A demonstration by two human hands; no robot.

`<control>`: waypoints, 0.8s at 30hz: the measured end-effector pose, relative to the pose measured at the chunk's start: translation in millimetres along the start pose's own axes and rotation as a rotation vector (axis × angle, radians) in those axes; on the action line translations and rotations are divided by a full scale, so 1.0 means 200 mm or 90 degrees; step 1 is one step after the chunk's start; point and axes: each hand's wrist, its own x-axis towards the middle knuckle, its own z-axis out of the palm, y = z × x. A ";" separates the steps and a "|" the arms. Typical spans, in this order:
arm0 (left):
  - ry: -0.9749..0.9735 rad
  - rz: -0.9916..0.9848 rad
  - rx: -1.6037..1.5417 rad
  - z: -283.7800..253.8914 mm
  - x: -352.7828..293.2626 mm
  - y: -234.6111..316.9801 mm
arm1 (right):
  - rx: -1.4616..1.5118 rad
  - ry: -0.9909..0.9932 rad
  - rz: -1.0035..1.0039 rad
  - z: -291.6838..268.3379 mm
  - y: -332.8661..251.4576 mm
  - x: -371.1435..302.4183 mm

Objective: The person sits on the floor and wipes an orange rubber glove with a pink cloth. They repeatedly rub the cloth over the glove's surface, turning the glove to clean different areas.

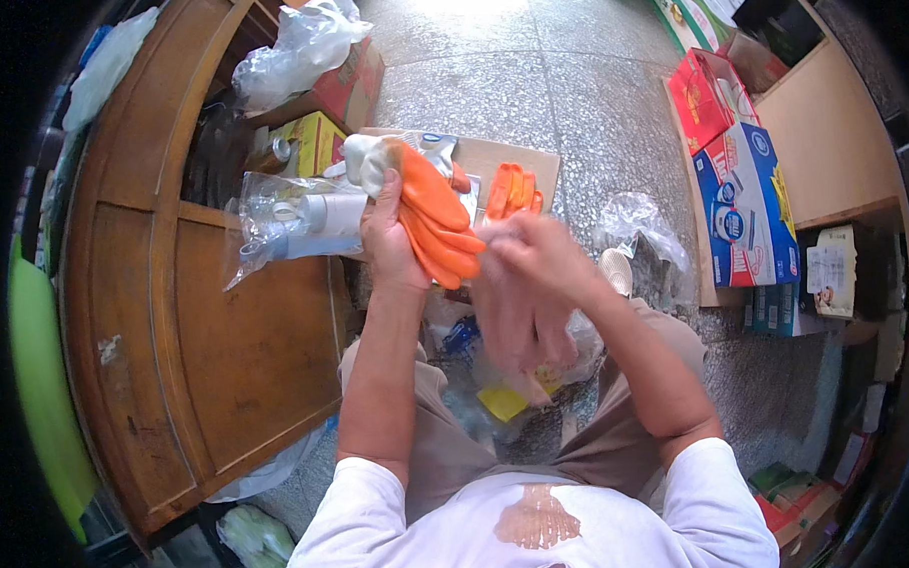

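My left hand [388,236] is closed round an orange-coated work glove [431,197] with a whitish cuff, its fingers hanging toward the lower right. Beside the glove's fingertips, my right hand [546,256] has curled fingers and a limp, pinkish see-through thing [516,317] dangling from it. Motion smears that thing, so its kind is unclear. Behind my hands, more orange gloves [514,189] lie on a flat cardboard sheet [543,166]. A clear plastic bag [272,215] with a white cylindrical container [334,214] in it is left of my left wrist.
A brown wooden cabinet [251,331] stands at left, with a yellow box [316,144] and a bag-topped carton [359,82] beyond it. At right are a red box [700,100] and a blue box [747,209]. Crumpled clear plastic [641,227] lies near my foot.
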 end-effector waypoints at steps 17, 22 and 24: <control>-0.127 -0.085 0.082 -0.02 -0.04 -0.01 | 1.068 -0.114 0.088 -0.18 0.14 0.07; -0.114 -0.095 0.064 0.00 -0.06 0.03 | 1.197 -0.230 0.011 -0.22 0.14 0.05; -0.104 -0.087 0.053 0.01 -0.07 0.04 | 1.198 -0.222 0.021 -0.22 0.14 0.05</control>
